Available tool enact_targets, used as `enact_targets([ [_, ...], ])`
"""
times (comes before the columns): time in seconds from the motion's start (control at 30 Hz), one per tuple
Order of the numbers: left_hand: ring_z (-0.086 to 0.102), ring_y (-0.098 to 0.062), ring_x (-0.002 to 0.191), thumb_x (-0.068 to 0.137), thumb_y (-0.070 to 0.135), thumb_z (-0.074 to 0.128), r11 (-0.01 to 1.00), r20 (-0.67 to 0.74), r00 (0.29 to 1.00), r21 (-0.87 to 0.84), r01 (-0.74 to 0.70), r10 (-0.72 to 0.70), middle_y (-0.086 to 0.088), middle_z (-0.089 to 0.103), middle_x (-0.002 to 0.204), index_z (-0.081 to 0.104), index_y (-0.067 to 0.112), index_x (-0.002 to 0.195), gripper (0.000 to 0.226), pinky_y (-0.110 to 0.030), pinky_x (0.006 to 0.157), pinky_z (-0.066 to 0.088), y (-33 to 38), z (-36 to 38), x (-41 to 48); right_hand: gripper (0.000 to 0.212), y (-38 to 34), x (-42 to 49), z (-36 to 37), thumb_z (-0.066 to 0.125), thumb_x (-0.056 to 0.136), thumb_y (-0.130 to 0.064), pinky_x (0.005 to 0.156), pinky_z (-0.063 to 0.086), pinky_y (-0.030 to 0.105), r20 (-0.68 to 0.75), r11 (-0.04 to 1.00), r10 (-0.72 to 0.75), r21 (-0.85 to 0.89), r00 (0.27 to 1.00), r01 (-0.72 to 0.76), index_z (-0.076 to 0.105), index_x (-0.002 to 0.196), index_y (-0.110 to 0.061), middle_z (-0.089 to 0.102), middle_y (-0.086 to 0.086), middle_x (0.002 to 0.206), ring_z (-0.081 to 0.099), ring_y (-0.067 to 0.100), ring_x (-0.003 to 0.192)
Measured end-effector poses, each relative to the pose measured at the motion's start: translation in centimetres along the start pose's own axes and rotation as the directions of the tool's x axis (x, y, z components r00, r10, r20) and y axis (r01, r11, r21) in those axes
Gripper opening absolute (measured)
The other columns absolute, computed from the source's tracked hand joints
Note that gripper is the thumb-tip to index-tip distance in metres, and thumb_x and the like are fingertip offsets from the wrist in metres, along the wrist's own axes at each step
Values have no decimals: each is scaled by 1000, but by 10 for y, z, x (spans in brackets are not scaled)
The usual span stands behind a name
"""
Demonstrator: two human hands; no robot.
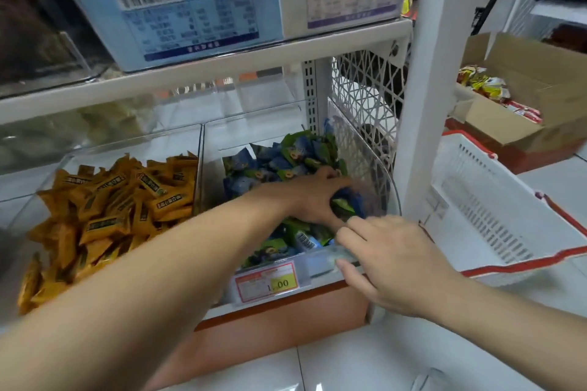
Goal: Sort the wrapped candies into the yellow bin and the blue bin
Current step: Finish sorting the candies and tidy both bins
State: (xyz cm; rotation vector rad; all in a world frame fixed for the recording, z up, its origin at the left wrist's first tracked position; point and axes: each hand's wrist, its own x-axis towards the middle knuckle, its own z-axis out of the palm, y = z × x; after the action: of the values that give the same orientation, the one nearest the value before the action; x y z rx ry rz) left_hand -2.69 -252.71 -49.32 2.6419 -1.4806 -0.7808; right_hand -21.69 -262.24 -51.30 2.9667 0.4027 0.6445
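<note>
Fingers (pixel 332 176) of the left hand (pixel 313 197) are curled round a blurred clump of blue-green wrapped candies (pixel 344 204) inside the blue bin (pixel 314 266). The right hand (pixel 394 260) is laid on that bin's front rim, fingers fairly straight. The yellow bin (pixel 133 149), beside it, is partly hidden by the left forearm.

The bottom shelf (pixel 286 320) is loaded with two clear tubs: blue bin (pixel 365 165) right beside the white post (pixel 422 104), yellow bin (pixel 133 140) farther off.

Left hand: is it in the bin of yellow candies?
No, the left hand grips blue-green candies inside the blue bin.
</note>
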Motion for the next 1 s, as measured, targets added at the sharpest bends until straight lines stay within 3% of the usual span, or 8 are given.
enact_targets([
  [0.13,47,-17,101,74,62,74,967,66,998,252,-32,16,-1,51,129,46,27,141,81,-30,80,39,-15,-1,-15,21,-1,2,7,63,80,-40,51,33,30,-89,998,-28,-61,996,23,58,81,-19,53,-2,68,55,21,57],
  [0.27,62,-18,94,79,49,73,951,33,999,308,-1,-10,6,66,104,63,31,113,39,-34,82,51,-41,-25,-41,23,-3,3,9,67,76,-42,50,32,29,-93,997,-4,-71,996,-2,60,81,-20,53,-3,65,55,20,54],
  [0.47,59,-18,103,76,59,74,923,-46,995,373,98,-87,6,63,115,64,36,117,48,-37,88,49,-62,-47,-70,26,-4,2,8,72,72,-39,49,33,30,-132,997,-7,-77,991,-3,59,80,-19,52,-2,66,54,21,54],
  [0.63,55,-22,117,76,65,68,913,30,980,369,173,-198,6,56,136,50,43,139,69,-38,93,47,-40,-52,-72,29,-6,4,8,77,67,-38,49,33,29,-163,997,6,-73,987,-18,64,82,-17,54,-1,65,55,21,53],
  [0.73,61,-23,90,75,67,57,827,-208,973,526,197,-99,6,66,103,67,37,110,47,-34,73,51,-13,-52,-63,28,-7,3,9,77,66,-38,50,29,28,-172,997,16,-73,985,-29,64,81,-19,53,-2,64,54,20,52],
  [0.8,60,-23,88,80,57,57,879,-337,938,467,92,81,5,64,98,67,31,100,35,-39,74,53,8,-48,-47,26,-6,3,11,75,67,-38,50,28,28,-169,997,19,-68,985,-30,61,79,-20,52,-3,63,53,20,52],
  [0.9,57,-17,112,85,48,68,985,-170,978,141,-95,119,4,60,126,61,28,125,45,-37,93,49,29,-30,-24,24,-6,4,12,73,68,-39,50,31,29,-162,998,20,-62,987,-30,59,77,-21,51,-3,63,54,19,53],
  [1.0,51,-23,119,86,44,67,957,39,995,272,-96,88,2,45,142,51,31,136,54,-39,96,46,26,-3,-8,23,-4,4,12,71,70,-39,50,31,29,-160,998,6,-64,987,-16,58,75,-21,51,-3,63,54,19,53],
])
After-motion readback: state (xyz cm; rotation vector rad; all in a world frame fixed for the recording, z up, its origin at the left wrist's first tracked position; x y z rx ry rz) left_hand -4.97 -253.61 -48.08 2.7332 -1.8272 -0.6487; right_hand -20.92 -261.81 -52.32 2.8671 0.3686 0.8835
